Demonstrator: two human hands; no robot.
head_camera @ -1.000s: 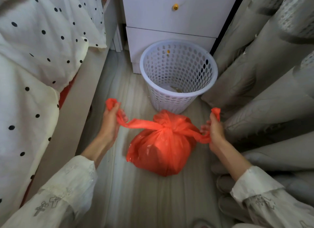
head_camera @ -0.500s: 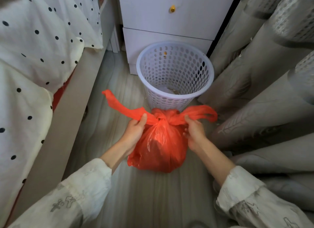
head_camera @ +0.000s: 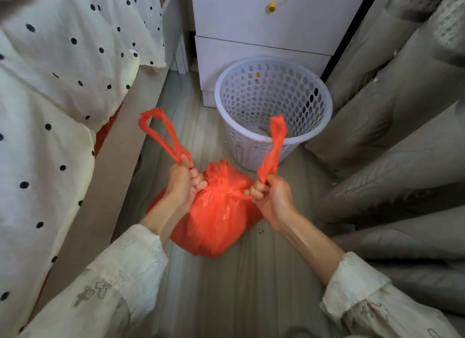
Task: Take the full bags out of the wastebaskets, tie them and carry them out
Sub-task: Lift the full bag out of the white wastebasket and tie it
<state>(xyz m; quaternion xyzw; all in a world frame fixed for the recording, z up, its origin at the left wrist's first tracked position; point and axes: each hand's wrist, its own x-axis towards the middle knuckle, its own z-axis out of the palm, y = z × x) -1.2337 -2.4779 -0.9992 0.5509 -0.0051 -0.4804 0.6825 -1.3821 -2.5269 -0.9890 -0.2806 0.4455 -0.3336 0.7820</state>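
A full red plastic bag (head_camera: pixel 216 219) rests on the pale wood floor, knotted at its top. My left hand (head_camera: pixel 182 184) is closed on the bag's left handle loop, which sticks up and away to the left. Gripping the right handle strip just right of the knot is my right hand (head_camera: pixel 270 195); the strip rises in front of the basket. Just behind the bag stands a white perforated wastebasket (head_camera: pixel 317 96) with only small scraps at its bottom.
A bed with a white polka-dot cover (head_camera: pixel 57 91) and a beige frame runs along the left. A white drawer cabinet (head_camera: pixel 261 33) stands behind the basket. Grey curtains (head_camera: pixel 392 126) hang in folds on the right. The floor strip between them is narrow.
A second ago both hands pulled the handles wide apart. They then came in to the knot, and now hold the handles close to it with the ends pointing up.
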